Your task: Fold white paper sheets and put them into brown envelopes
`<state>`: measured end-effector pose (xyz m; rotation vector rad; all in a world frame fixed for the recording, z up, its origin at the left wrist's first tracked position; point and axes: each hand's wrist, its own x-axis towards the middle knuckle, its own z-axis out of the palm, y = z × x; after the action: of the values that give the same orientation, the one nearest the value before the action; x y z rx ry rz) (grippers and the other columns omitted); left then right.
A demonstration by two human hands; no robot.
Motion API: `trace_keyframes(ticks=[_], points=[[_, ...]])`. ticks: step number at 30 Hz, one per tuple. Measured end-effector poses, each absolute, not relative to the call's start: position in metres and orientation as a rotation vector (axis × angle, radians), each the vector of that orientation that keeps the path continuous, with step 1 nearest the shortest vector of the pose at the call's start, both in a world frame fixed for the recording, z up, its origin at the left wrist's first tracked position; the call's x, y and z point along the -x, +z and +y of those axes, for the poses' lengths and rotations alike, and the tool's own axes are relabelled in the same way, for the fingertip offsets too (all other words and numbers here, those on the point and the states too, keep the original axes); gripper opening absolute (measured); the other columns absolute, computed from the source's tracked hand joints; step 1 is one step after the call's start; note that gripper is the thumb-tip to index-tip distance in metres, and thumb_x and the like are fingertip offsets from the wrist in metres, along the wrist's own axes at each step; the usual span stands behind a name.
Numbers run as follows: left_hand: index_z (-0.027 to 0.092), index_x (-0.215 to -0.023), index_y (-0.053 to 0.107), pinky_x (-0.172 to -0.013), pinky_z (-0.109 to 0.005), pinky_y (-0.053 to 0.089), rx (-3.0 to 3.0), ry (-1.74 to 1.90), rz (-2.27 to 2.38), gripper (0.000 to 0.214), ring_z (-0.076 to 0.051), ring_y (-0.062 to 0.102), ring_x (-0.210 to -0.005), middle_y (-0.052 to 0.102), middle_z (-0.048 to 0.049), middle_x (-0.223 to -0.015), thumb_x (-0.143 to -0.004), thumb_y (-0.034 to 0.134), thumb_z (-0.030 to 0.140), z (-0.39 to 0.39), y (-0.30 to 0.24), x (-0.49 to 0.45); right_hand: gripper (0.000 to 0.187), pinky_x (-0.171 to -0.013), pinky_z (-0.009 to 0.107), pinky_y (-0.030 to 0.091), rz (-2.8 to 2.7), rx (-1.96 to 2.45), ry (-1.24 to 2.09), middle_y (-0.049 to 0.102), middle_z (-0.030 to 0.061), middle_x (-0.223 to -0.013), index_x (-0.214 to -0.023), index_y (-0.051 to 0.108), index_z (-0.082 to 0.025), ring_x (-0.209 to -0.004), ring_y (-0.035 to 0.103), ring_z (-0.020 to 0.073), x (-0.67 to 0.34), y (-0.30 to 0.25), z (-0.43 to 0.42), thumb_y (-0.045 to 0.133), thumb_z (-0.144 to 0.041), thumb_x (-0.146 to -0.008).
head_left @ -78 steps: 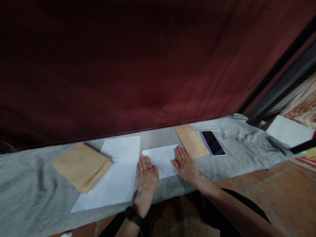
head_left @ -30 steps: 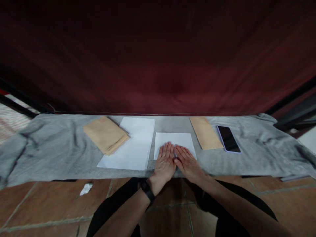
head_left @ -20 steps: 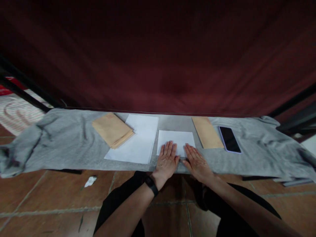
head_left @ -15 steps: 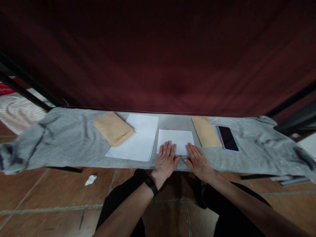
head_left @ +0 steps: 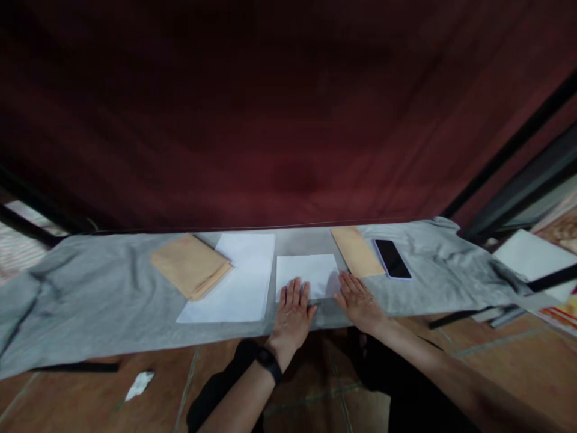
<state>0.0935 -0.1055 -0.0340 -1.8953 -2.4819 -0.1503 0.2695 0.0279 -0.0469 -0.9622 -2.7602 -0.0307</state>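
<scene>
A white sheet of paper (head_left: 306, 270), seemingly folded, lies flat on the grey cloth in front of me. My left hand (head_left: 292, 316), with a black band on the wrist, rests its outstretched fingers on the paper's near left part. My right hand (head_left: 360, 300) lies at the sheet's near right corner, fingers extended, fingertips close to a brown envelope (head_left: 358, 252). Neither hand grips anything. To the left is a stack of larger white sheets (head_left: 247, 282), partly covered by a pile of brown envelopes (head_left: 189, 264).
A phone (head_left: 392, 258) with a pale purple edge lies right of the single envelope. The grey cloth (head_left: 108, 288) drapes over a narrow bench. A dark red curtain (head_left: 288, 120) hangs behind it. On the tiled floor lies a crumpled white tissue (head_left: 139, 385).
The view has turned, so the bench sits lower and things appear further left. My right hand has slid slightly outward along the paper's right edge; my left hand stays on the paper.
</scene>
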Motion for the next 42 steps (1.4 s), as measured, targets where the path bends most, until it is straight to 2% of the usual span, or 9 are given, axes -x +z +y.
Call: trace_keyframes(ticks=[4, 7, 13, 19, 26, 31, 34, 36, 42], points=[[0.011, -0.142, 0.055, -0.113, -0.048, 0.041, 1.847, -0.111, -2.504, 0.048, -0.031, 0.049, -0.138, 0.051, -0.0192, -0.15, -0.1, 0.038, 0.027, -0.089, -0.017, -0.088, 0.057, -0.118, 0.045, 0.037, -2.739, 0.896, 0.268, 0.042, 0.0159, -0.156, -0.151, 0.043, -0.007, -0.145, 0.039, 0.0249, -0.234, -0.035, 0.022, 0.026, -0.04, -0.107], [0.007, -0.134, 0.061, -0.107, -0.045, 0.046, 1.774, -0.143, -2.468, 0.046, -0.028, 0.061, -0.126, 0.063, -0.0214, -0.136, -0.097, 0.034, 0.016, -0.072, -0.006, -0.079, 0.051, -0.118, 0.047, 0.039, -2.691, 0.846, 0.405, 0.043, 0.0137, -0.156, -0.152, 0.043, -0.013, -0.145, 0.039, 0.0236, -0.203, -0.033, 0.015, 0.028, -0.033, -0.107], [0.015, -0.151, 0.041, -0.118, -0.047, 0.036, 1.771, -0.211, -2.298, 0.06, -0.028, 0.033, -0.149, 0.037, -0.0122, -0.161, -0.092, 0.033, 0.008, -0.058, -0.032, -0.055, 0.051, -0.119, 0.046, 0.036, -2.621, 0.771, 0.294, 0.042, 0.0119, -0.157, -0.154, 0.039, -0.013, -0.146, 0.038, 0.0238, -0.181, -0.047, 0.012, 0.035, -0.029, -0.106], [0.016, -0.15, 0.044, -0.12, -0.052, 0.031, 1.772, -0.196, -2.315, 0.054, -0.028, 0.032, -0.149, 0.038, -0.0113, -0.16, -0.098, 0.032, 0.021, -0.056, -0.058, -0.052, 0.053, -0.12, 0.045, 0.033, -2.623, 0.784, 0.094, 0.042, 0.0117, -0.157, -0.152, 0.042, -0.014, -0.145, 0.039, 0.0241, -0.192, -0.067, 0.019, 0.04, -0.039, -0.105], [0.005, -0.149, 0.042, -0.119, -0.05, 0.034, 1.646, -0.248, -2.376, 0.058, -0.031, 0.035, -0.148, 0.041, -0.0207, -0.157, -0.099, 0.034, 0.032, -0.063, -0.061, -0.045, 0.056, -0.121, 0.041, 0.03, -2.567, 0.871, -0.073, 0.041, 0.0128, -0.157, -0.153, 0.039, -0.01, -0.145, 0.039, 0.0234, -0.211, -0.072, 0.032, 0.042, -0.035, -0.103], [-0.002, -0.144, 0.047, -0.116, -0.048, 0.039, 1.6, -0.279, -2.374, 0.058, -0.033, 0.045, -0.142, 0.048, -0.0249, -0.151, -0.098, 0.034, 0.032, -0.072, -0.058, -0.038, 0.055, -0.119, 0.045, 0.032, -2.601, 0.964, -0.075, 0.046, 0.0172, -0.153, -0.148, 0.046, -0.005, -0.141, 0.044, 0.0281, -0.22, -0.065, 0.042, 0.046, -0.034, -0.101], [-0.003, -0.139, 0.052, -0.117, -0.051, 0.035, 1.587, -0.274, -2.361, 0.056, -0.033, 0.05, -0.137, 0.054, -0.0267, -0.144, -0.097, 0.033, 0.028, -0.068, -0.049, -0.036, 0.051, -0.12, 0.048, 0.031, -2.621, 0.988, 0.006, 0.049, 0.0172, -0.151, -0.145, 0.051, -0.006, -0.141, 0.044, 0.0299, -0.217, -0.053, 0.048, 0.045, -0.032, -0.102], [-0.001, -0.14, 0.052, -0.119, -0.051, 0.033, 1.618, -0.292, -2.325, 0.054, -0.032, 0.048, -0.139, 0.053, -0.0249, -0.146, -0.097, 0.034, 0.026, -0.061, -0.042, -0.037, 0.05, -0.121, 0.049, 0.029, -2.618, 0.963, 0.072, 0.047, 0.0155, -0.153, -0.146, 0.05, -0.008, -0.144, 0.041, 0.0287, -0.21, -0.044, 0.05, 0.042, -0.03, -0.103], [0.013, -0.151, 0.041, -0.123, -0.053, 0.026, 1.839, -0.276, -2.268, 0.058, -0.03, 0.022, -0.153, 0.035, -0.0121, -0.162, -0.094, 0.035, 0.016, -0.035, -0.044, -0.048, 0.052, -0.121, 0.046, 0.033, -2.641, 0.825, 0.288, 0.043, 0.0111, -0.157, -0.154, 0.039, -0.013, -0.146, 0.037, 0.0232, -0.176, -0.033, 0.045, 0.034, -0.033, -0.106]])
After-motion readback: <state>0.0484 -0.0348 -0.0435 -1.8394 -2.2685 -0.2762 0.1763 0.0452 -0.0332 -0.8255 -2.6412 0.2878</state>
